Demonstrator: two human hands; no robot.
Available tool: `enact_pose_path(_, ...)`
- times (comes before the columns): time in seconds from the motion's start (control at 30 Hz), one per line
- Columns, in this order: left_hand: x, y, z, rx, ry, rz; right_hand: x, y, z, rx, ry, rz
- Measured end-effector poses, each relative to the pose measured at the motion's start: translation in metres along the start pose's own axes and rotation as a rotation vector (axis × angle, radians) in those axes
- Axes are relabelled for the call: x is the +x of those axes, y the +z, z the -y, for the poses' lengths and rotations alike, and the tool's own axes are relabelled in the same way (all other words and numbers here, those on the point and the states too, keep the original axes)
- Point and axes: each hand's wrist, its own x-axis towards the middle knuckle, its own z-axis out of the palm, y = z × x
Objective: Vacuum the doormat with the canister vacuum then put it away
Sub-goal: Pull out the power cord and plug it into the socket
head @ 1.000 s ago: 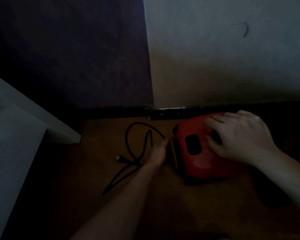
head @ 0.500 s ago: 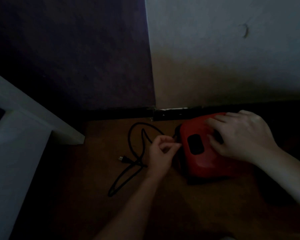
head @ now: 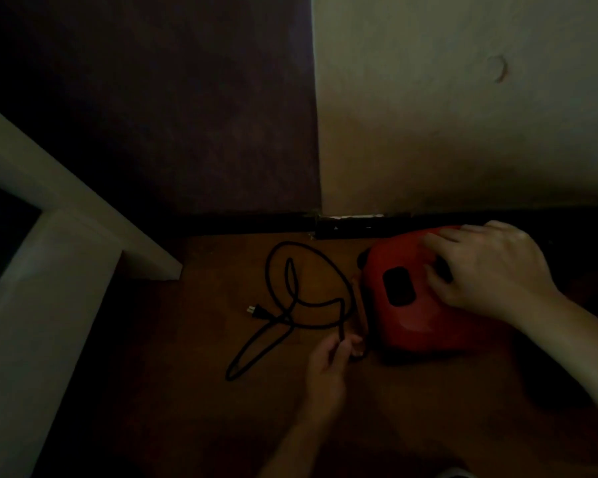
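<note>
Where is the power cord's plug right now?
In the head view, the plug lies on the wooden floor, left of the red vacuum, beside the looped cord and up-left of the left hand pinching that cord.

White furniture frame (head: 66,219), pale wall (head: 463,115), wooden floor (head: 187,391).

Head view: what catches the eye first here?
The red vacuum sits on the brown floor by the wall, right of centre, with the right hand resting on top. Left of it a black cord lies in loose loops, its plug free on the floor, and the left hand pinches the cord beside the vacuum.
</note>
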Motion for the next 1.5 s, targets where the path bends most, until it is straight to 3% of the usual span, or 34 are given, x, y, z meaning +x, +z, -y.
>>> enact_pose_path(0.2,0.022,-0.013,0.022,-0.046,-0.183,-0.242,0.0,-0.002,0.001,-0.016,0.002,-0.016)
enact_pose_path(0.33,0.058,-0.033,-0.001,0.087,-0.106,-0.321,0.0,0.0,0.001,-0.018,-0.011,-0.006)
enact_pose_path(0.53,0.044,-0.058,-0.037,0.451,0.016,-0.251,0.002,-0.01,0.006,-0.032,0.014,0.077)
enact_pose_path(0.73,0.012,-0.095,-0.068,0.801,0.221,-0.562,0.017,-0.019,0.025,0.034,0.025,0.05)
enact_pose_path(0.87,0.032,-0.13,-0.072,0.812,0.089,-0.706,0.03,-0.017,0.039,0.074,-0.04,-0.016)
enact_pose_path(1.1,0.087,-0.147,-0.03,0.812,-0.069,-0.339,0.036,-0.004,0.037,0.107,-0.107,0.02)
enact_pose_path(1.3,0.111,-0.143,-0.012,0.903,0.051,-0.28,0.031,-0.012,0.041,0.154,-0.126,0.062)
enact_pose_path(1.5,0.109,-0.15,-0.021,0.699,-0.014,-0.286,0.032,-0.024,0.044,0.12,-0.134,0.153)
